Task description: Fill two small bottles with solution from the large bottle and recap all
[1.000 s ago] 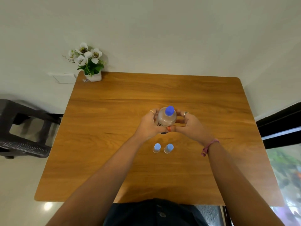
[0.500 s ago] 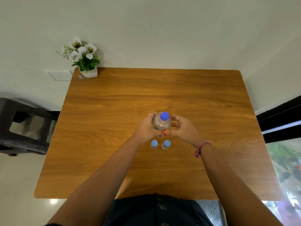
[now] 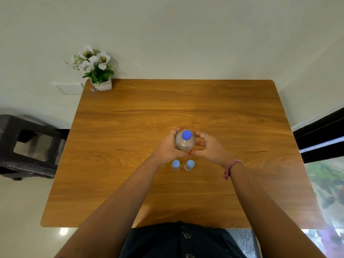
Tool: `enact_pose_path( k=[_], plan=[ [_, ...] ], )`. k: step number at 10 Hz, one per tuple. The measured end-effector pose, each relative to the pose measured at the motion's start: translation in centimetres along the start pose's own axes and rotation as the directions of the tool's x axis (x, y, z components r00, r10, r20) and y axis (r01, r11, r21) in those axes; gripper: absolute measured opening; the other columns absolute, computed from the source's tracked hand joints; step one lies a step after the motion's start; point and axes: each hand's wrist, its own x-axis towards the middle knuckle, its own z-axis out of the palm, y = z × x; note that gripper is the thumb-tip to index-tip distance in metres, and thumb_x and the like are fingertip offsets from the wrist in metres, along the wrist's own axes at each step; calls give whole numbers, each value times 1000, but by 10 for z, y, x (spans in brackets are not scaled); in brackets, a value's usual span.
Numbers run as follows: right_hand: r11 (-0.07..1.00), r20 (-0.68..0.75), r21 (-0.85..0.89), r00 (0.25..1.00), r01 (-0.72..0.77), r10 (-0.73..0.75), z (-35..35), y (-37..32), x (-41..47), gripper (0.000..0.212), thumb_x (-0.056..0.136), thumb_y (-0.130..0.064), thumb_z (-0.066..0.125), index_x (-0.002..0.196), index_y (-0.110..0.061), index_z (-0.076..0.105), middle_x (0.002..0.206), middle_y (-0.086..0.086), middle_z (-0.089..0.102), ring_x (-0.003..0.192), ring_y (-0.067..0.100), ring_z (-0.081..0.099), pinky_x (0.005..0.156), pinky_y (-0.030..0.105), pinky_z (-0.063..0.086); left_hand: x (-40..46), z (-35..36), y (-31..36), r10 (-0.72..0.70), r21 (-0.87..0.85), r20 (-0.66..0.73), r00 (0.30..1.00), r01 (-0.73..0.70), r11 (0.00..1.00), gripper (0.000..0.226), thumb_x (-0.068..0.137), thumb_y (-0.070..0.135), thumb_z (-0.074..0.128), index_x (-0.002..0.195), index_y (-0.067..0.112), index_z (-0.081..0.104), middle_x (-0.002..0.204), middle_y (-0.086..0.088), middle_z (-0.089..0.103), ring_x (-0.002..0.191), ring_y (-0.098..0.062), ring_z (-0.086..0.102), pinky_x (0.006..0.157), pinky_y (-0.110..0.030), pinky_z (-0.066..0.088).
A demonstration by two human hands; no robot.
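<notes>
The large clear bottle [image 3: 185,141] with a dark blue cap stands upright near the middle of the wooden table [image 3: 130,127]. My left hand [image 3: 168,147] wraps its left side and my right hand [image 3: 208,148] cups its right side, thumbs meeting in front. Two small clear bottles stand capped in light blue just in front of my hands: the left small bottle [image 3: 175,164] and the right small bottle [image 3: 189,164], close together and untouched.
A white pot of white flowers [image 3: 96,71] sits at the table's far left corner against the wall. A dark woven stool [image 3: 28,146] stands left of the table. A dark window frame [image 3: 320,135] lies to the right.
Both hands stay around the large bottle. The bottle's top has come from leaning right to nearly upright. The view has shifted slightly.
</notes>
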Motion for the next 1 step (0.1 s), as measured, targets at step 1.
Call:
enact_pose_path(
  k=[1],
  plan=[
    [994, -55, -111, 998, -26, 20, -8, -4, 0, 65, 80, -1, 60, 139, -17, 38, 142, -1, 45, 120, 19, 52, 85, 25, 46, -12, -8, 21, -34, 55, 89, 995, 29, 998, 104, 70, -5, 78, 149, 5, 10, 117, 11, 41, 109, -3, 42, 72, 4, 39]
  ],
)
